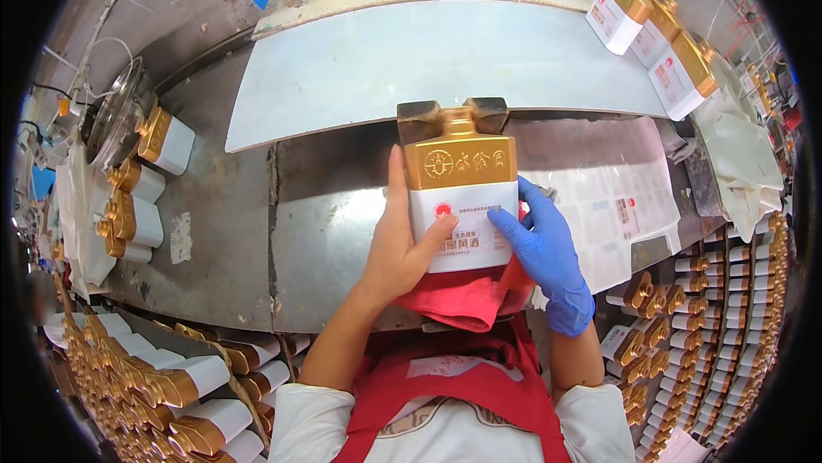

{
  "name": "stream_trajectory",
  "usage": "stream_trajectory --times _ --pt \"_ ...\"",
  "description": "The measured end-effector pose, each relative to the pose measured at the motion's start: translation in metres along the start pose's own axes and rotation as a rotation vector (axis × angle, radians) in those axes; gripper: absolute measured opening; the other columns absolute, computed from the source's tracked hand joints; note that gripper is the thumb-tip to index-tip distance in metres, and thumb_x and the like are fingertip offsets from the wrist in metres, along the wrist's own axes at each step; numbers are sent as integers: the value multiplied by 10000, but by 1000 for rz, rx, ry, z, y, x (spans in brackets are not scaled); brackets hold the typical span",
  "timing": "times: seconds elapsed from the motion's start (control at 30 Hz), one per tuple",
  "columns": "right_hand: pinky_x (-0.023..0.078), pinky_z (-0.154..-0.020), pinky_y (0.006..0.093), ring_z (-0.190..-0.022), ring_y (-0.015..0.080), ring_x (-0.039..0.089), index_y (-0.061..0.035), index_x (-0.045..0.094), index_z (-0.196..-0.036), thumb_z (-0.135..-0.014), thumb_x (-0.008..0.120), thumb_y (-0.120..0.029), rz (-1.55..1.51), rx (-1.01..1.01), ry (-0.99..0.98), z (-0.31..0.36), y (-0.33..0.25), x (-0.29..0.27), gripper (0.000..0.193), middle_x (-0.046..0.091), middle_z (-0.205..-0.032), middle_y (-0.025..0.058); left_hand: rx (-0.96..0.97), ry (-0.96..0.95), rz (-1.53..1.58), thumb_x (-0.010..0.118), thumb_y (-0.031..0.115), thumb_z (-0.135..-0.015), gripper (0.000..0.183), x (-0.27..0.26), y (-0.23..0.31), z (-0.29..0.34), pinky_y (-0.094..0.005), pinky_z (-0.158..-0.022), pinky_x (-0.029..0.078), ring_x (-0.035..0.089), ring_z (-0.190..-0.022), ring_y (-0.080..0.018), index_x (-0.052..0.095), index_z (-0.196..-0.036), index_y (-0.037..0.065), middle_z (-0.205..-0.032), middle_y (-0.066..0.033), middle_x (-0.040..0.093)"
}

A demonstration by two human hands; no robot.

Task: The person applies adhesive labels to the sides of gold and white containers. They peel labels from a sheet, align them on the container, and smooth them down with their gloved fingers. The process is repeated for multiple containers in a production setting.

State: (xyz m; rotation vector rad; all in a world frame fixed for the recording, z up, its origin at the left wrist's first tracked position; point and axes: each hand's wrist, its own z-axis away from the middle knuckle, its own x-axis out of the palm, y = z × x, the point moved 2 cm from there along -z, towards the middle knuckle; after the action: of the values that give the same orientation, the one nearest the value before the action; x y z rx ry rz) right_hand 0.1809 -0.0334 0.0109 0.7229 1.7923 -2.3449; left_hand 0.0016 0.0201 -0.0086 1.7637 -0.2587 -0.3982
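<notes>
Between my two hands is a flat white bottle (462, 206) with a gold shoulder and neck and printed marks on its front. My bare left hand (402, 227) grips its left side, the thumb lying on the white face. On the other side my right hand (541, 244), in a blue glove, holds the lower right edge with its thumb on the front. The bottle's neck lies in the gap of a dark notched block (419, 120). Under its base is a red cloth (462, 302).
A pale board (445, 60) spans the back of the metal table (325, 206). Printed sheets (599, 180) lie at right. Similar bottles (618, 13) stand at the back right, others (166, 139) at left. Many more (201, 377) fill racks on both sides. A metal bowl (124, 116) sits at far left.
</notes>
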Motion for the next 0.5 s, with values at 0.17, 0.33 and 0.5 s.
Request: stream_trajectory --times 0.17,0.33,0.5 --pt "387 -498 197 -522 42 452 -25 625 -1120 -879 589 -286 -397 66 116 -20 36 -24 357 628 -803 74 -25 22 53 550 162 -891 746 -2 -9 -5 -318 -960 387 496 -1150 -240 88 -1436 -49 -1315 -216 442" --pt "468 -602 219 -698 121 571 -28 474 -1258 -884 590 -254 -1253 365 136 -18 79 -60 452 600 -1012 69 -40 30 162 562 175 -898 734 -4 -10 -3 -327 -951 402 508 -1141 -243 110 -1426 -60 -1307 -221 444" --pt "512 -688 239 -847 162 610 -56 454 -1294 -864 579 -138 -1141 244 97 8 105 -81 455 571 -1099 74 -78 39 208 567 174 -898 738 -7 -6 -5 -332 -938 414 529 -1114 -238 106 -1423 -64 -1270 -225 473"
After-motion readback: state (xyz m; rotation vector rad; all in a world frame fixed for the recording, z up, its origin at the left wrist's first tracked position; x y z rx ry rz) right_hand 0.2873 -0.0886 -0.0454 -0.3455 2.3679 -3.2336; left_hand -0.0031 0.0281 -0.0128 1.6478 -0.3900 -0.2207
